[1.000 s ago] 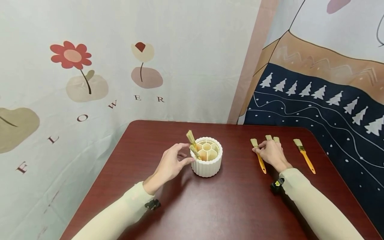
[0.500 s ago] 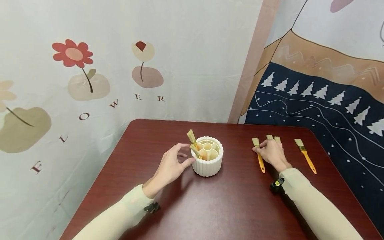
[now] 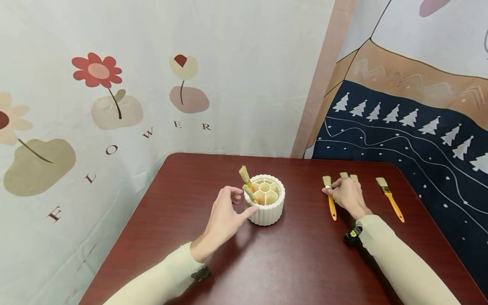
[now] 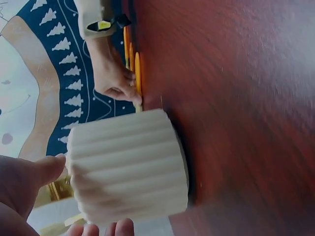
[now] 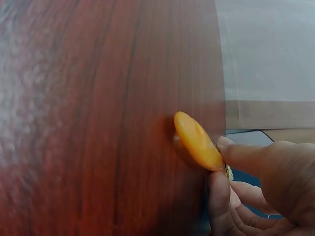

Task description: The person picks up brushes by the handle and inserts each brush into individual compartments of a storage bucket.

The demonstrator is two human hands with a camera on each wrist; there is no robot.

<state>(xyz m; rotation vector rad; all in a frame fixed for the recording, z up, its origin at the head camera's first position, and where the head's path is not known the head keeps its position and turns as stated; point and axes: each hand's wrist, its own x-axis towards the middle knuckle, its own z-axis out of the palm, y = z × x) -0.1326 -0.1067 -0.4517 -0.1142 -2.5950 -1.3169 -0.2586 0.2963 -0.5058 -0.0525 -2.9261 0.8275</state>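
Note:
A white ribbed round holder [image 3: 264, 215] with inner compartments stands on the table. Two paintbrushes, one with bristles up at the back [image 3: 245, 174] and one lower in front [image 3: 249, 192], lean out of its left side. My left hand [image 3: 224, 217] is spread around that side, thumb at the rim and fingers loosely bent behind. On the right, my right hand [image 3: 348, 197] pinches a paintbrush with a yellow handle [image 5: 194, 140] between thumb and fingers near its ferrule. Bristle tips of two more paintbrushes [image 3: 354, 178] show behind that hand, the rest hidden.
Another yellow-handled paintbrush [image 3: 392, 203] lies farther right on the dark red table [image 3: 289, 262]. Behind the table hang a pale cloth with printed flowers [image 3: 244, 76] and a navy one with white trees [image 3: 404, 144].
My left hand shifts slightly right, its thumb now overlapping the holder's front rim and its fingers bending back. My right hand stays at the paintbrush, which has turned slightly more upright in view.

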